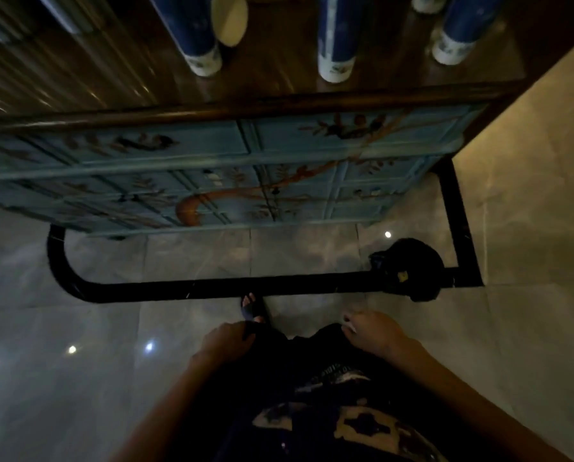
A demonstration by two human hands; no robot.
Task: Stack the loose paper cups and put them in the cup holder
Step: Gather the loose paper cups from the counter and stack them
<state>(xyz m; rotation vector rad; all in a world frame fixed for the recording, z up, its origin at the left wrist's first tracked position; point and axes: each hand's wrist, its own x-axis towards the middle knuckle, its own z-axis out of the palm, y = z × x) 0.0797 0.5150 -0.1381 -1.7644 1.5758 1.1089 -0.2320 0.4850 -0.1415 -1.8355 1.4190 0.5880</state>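
Three tall blue cylinders with white patterned bases stand on the cabinet's dark wooden top (279, 105): a left one (195, 38), a middle one (337, 45) and a right one (455, 35). In the dim light I cannot tell whether they are stacked paper cups. No cup holder is recognisable. My left hand (227, 341) and my right hand (374, 333) are low at my waist, far from the cabinet. Each has its fingers curled onto the edge of my dark shirt (315, 368). Neither hand holds a cup.
A blue painted cabinet front (212, 175) with drawers faces me. A pale oval object (229, 18) lies on its top. A black curved strip (212, 288) crosses the glossy tiled floor, with a dark bundle (409, 271) on it. My sandalled foot (251, 308) touches the strip.
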